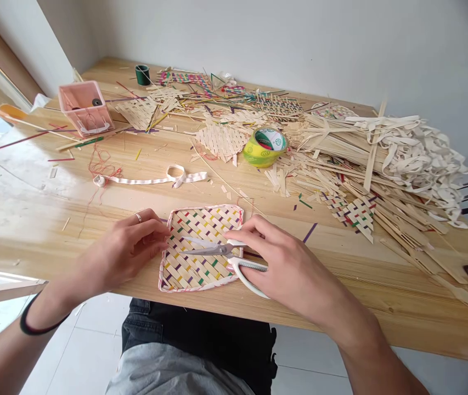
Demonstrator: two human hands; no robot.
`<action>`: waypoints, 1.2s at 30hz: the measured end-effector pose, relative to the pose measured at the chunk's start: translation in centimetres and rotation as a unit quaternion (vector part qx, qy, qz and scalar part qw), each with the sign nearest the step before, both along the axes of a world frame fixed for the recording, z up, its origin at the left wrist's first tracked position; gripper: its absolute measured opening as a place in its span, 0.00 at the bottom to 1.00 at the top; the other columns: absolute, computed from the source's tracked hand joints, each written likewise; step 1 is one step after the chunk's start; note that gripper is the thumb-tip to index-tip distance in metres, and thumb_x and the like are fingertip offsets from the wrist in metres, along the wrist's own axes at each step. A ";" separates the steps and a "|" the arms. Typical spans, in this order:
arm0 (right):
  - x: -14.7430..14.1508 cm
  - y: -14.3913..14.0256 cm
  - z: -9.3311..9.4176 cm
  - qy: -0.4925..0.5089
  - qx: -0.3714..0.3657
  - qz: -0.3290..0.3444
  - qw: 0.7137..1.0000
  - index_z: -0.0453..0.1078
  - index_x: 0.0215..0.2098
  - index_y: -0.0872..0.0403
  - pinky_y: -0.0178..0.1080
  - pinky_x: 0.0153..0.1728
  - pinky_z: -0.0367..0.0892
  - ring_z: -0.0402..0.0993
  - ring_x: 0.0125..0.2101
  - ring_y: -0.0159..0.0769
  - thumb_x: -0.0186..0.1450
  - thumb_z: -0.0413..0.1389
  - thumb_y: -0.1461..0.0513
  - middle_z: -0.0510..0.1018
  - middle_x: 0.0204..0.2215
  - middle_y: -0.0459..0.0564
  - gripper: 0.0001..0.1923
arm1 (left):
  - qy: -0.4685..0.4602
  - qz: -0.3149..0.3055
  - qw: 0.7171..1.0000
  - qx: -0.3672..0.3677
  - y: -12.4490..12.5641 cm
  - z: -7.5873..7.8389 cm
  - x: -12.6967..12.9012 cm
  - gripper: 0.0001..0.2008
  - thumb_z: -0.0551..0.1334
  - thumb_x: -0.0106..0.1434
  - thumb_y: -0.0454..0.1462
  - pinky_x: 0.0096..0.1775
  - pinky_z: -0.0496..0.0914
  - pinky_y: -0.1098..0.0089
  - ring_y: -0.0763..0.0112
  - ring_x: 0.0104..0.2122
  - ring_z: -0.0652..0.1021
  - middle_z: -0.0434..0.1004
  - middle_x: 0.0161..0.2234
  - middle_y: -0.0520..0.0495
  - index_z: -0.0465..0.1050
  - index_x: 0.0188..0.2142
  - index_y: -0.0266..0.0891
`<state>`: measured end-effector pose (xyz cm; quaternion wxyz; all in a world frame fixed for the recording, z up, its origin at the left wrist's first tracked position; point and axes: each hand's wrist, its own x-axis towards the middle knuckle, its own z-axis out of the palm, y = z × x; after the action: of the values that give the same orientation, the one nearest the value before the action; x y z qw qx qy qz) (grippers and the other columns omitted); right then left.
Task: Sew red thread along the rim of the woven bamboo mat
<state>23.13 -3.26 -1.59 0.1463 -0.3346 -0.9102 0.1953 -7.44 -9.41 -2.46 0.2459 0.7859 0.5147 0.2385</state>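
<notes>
A square woven mat (201,233) of pale strips with coloured strands and a pink-white edge lies at the table's near edge. White-handled scissors (221,251) lie across it, blades pointing left and closed. My left hand (129,244), a ring on one finger, touches the mat's left edge with its fingertips. Resting on the scissors' handles at the mat's right side is my right hand (283,263), fingers over the pivot.
A roll of yellow-green tape (265,146) sits mid-table. A pink plastic box (85,107) stands back left, a green spool (142,74) behind it. White ribbon (155,179) lies ahead of the mat. Heaps of bamboo strips (340,164) and white bands (418,153) fill the right.
</notes>
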 end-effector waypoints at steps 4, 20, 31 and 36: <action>0.0 0.0 -0.1 -0.001 -0.009 -0.002 1.000 0.78 0.54 0.55 0.50 0.47 0.79 0.81 0.45 0.46 0.64 0.59 0.74 0.76 0.46 0.55 0.21 | -0.003 0.002 1.000 0.009 -0.1 -0.5 0.2 0.07 0.60 0.76 0.32 0.43 0.72 0.69 0.69 0.40 0.79 0.78 0.42 0.46 0.78 0.44 0.38; 0.1 0.0 -1.0 -0.011 -0.036 -0.017 0.999 0.78 0.56 0.53 0.52 0.49 0.80 0.82 0.46 0.47 0.64 0.61 0.73 0.78 0.47 0.54 0.23 | 0.007 0.019 0.999 0.039 -0.3 -0.7 0.2 0.07 0.60 0.77 0.35 0.42 0.75 0.69 0.68 0.40 0.81 0.79 0.44 0.45 0.78 0.48 0.38; 0.0 0.0 -1.0 -0.006 -0.034 -0.014 0.999 0.77 0.55 0.52 0.49 0.51 0.80 0.82 0.47 0.45 0.64 0.61 0.73 0.78 0.47 0.54 0.23 | 0.020 0.080 0.994 0.070 -1.2 -2.0 1.6 0.09 0.58 0.76 0.31 0.41 0.73 0.68 0.68 0.38 0.80 0.78 0.41 0.47 0.76 0.41 0.39; 0.0 0.0 -0.9 -0.009 -0.044 -0.015 0.999 0.77 0.56 0.50 0.49 0.52 0.80 0.82 0.48 0.45 0.65 0.61 0.72 0.78 0.48 0.54 0.23 | -0.004 0.069 0.997 0.031 -0.8 -1.1 0.7 0.12 0.55 0.77 0.33 0.39 0.72 0.70 0.70 0.36 0.78 0.75 0.37 0.48 0.73 0.36 0.39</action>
<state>23.17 -3.23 -2.54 0.1260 -0.3561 -0.8969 0.2299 -6.76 -10.26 -3.52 0.2069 0.7545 0.5593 0.2741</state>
